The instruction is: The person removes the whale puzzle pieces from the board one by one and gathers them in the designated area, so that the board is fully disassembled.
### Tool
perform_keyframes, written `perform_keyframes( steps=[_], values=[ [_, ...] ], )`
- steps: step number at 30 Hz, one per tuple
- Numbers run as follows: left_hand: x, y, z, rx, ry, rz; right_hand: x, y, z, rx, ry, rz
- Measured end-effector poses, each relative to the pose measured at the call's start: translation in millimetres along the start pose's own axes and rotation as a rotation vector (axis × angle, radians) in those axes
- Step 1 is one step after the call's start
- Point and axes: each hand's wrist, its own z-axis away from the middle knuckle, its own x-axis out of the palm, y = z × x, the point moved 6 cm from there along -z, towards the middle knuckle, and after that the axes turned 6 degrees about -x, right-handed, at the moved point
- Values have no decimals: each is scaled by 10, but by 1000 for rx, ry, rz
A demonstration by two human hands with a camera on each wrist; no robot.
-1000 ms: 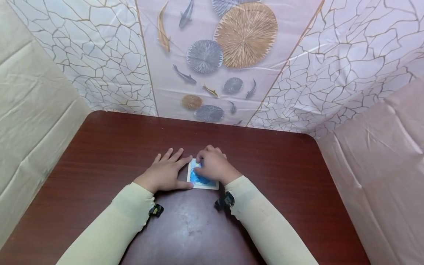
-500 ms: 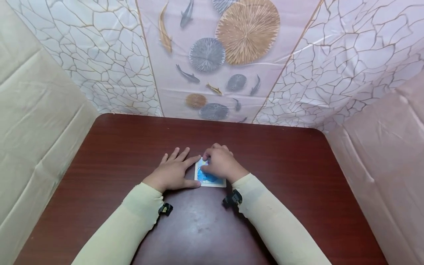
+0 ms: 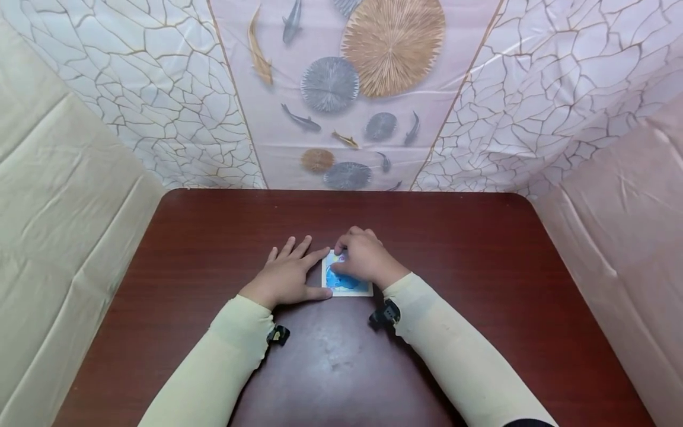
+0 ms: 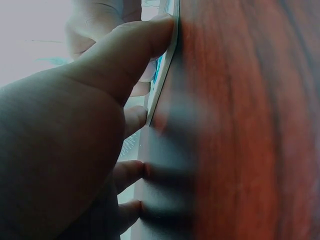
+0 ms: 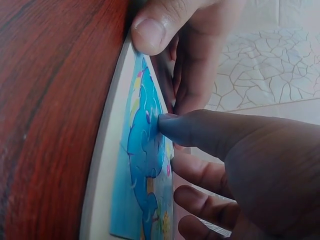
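A small jigsaw puzzle (image 3: 349,286) lies flat on the table, with a blue dolphin-like sea animal pictured inside a pale border. At its left edge rests my left hand (image 3: 285,279), fingers spread, thumb and index finger touching two corners. The left thumb (image 5: 150,35) presses the pale border in the right wrist view. Over the puzzle's upper right part is my right hand (image 3: 368,256). Its thumb (image 5: 175,127) touches the picture, where the piece lines show. The right index fingertip (image 5: 182,165) meets the surface a little apart from the thumb; the hand covers part of the picture.
The dark red-brown wooden table (image 3: 224,237) extends around both arms. A patterned cloth backdrop (image 3: 341,148) hangs behind its far edge. Beige cloth walls (image 3: 69,237) stand at both sides. A small black device (image 3: 384,314) sits at each wrist.
The head view has shifted slightly, so the table, hands and puzzle all sit farther right in the frame. Both hands stay at much the same places on the puzzle.
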Motion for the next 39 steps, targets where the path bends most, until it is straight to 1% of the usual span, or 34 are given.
perform_keyframes(
  steps=[4, 9, 13, 18, 22, 26, 30, 36, 39],
  values=[
    [-13, 11, 14, -6, 1, 1, -15, -25, -21, -22, -5, -8],
    [5, -6, 16, -4, 1, 3, -10, -39, -25, -6, -25, -43],
    [22, -19, -2, -7, 13, 4, -20, -41, -40, -17, -42, -48],
    [3, 8, 13, -16, 13, 6, -28, -51, -57, -15, -57, -82],
    [1, 16, 13, -14, 0, -4, -14, -43, -77, -17, -54, -90],
    [-11, 2, 16, -4, 4, -15, 1, -32, -125, -23, -32, -85],
    [-22, -1, 20, 6, 8, -2, -1, -20, -178, 1, -22, -117],
    [-34, 20, 25, 8, 11, 9, 7, 14, -213, 88, -72, -185],
    [-33, 19, 28, 0, 14, 10, 14, 19, -219, 109, -95, -201]
  ],
)
